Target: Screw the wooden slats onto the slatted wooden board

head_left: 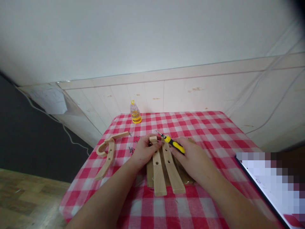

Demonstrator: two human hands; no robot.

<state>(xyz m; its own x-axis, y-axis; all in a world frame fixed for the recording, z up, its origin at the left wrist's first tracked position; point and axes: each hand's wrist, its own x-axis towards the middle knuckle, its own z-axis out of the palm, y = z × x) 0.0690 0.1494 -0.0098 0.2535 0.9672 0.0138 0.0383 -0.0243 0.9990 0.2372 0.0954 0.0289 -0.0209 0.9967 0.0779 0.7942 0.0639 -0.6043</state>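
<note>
My left hand point(144, 149) is closed around the upper part of a pale wooden piece point(160, 179) with dark screw holes. Beside it lies a second, similar wooden piece point(176, 181), slightly splayed to the right. A yellow-and-black screwdriver point(175, 145) rests in my right hand point(190, 156), its metal tip pointing up and left above the wooden pieces. Both pieces lie on a flat brown pad point(150, 175), perhaps cardboard. Left of my left hand are several small metal screws point(131, 150) and another wooden assembly point(111, 152) with a curved hook-like part.
A clear bottle-shaped bit case point(135, 114) with a yellow base stands at the back left. The table point(143, 210) wears a red-and-white checked cloth and meets a panelled wall point(181, 92). At the right edge is a screen point(267, 178), partly pixelated. A cable point(71, 140) hangs at left.
</note>
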